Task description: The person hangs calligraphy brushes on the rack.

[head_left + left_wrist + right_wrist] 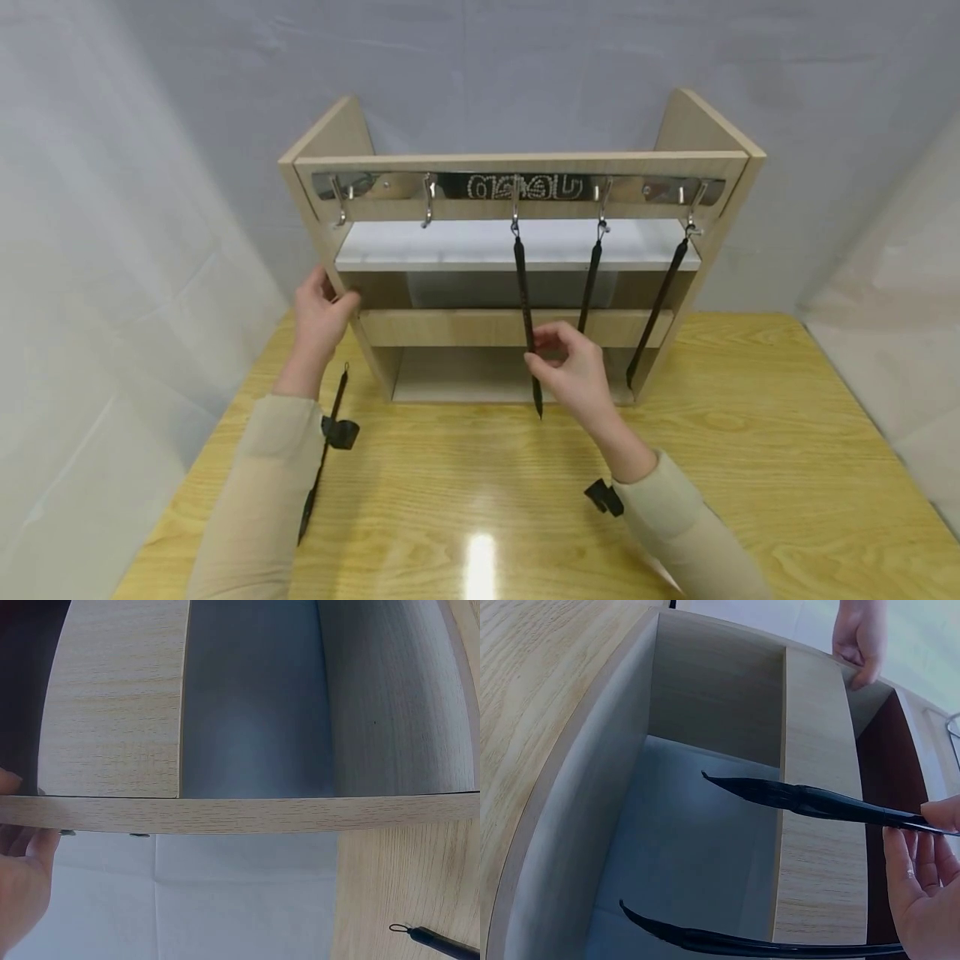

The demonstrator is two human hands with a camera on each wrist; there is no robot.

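Observation:
My right hand pinches a black calligraphy brush between thumb and fingers. The brush hangs by its loop from the middle hook of the metal hook rail, its dark pointed tip downward. Two more black brushes hang from the hooks to the right; the two left hooks carry nothing. My left hand grips the left side panel of the wooden shelf, thumb on the inner side and fingers on the outer side. A loose brush lies on the table, partly hidden by my left sleeve.
The shelf stands at the back of the wooden table, with a white board inside it. Pale cloth hangs behind and at the sides. A black strap piece shows at my right wrist.

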